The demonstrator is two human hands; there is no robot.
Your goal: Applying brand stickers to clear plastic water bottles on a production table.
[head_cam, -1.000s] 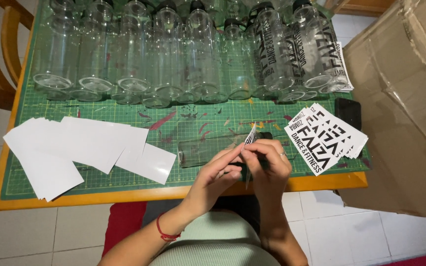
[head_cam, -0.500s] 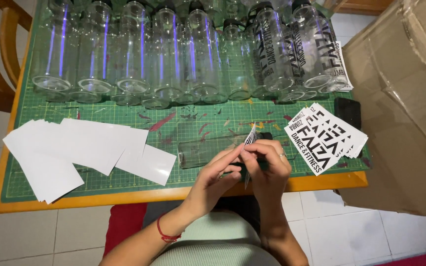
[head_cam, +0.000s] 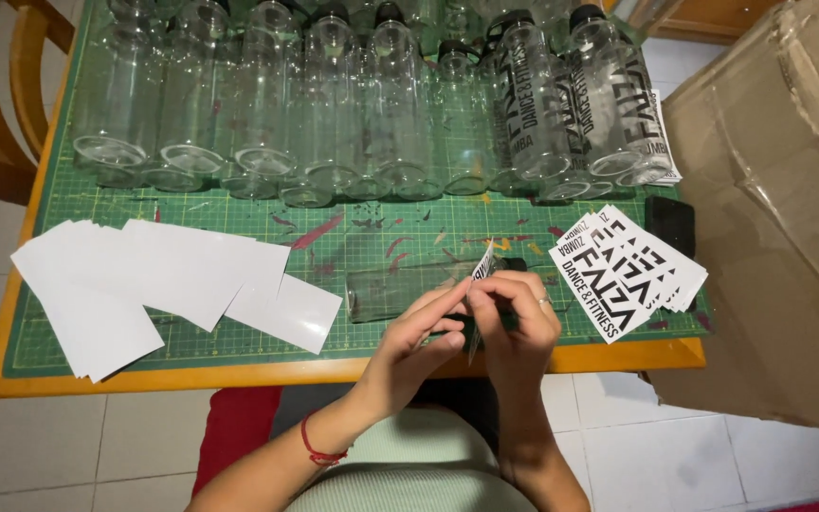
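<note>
While my left hand [head_cam: 419,346] and right hand [head_cam: 514,327] both pinch a small sticker sheet [head_cam: 481,270] above the table's near edge, I see a clear bottle [head_cam: 409,289] lying just beyond them, with upright bottles [head_cam: 334,104] farther back.

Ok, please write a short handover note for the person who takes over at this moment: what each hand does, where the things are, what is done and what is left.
Left hand and right hand: together at the table's near edge, both pinching one small sticker sheet held on edge.
Clear bottle: lying on the green cutting mat just beyond the hands, no print visible.
Printed stickers: fanned stack right of the hands.
Blank white sheets: spread on the left.
Done: a few bottles at back right show black lettering.
Left: the plain bottles in the back row.
</note>
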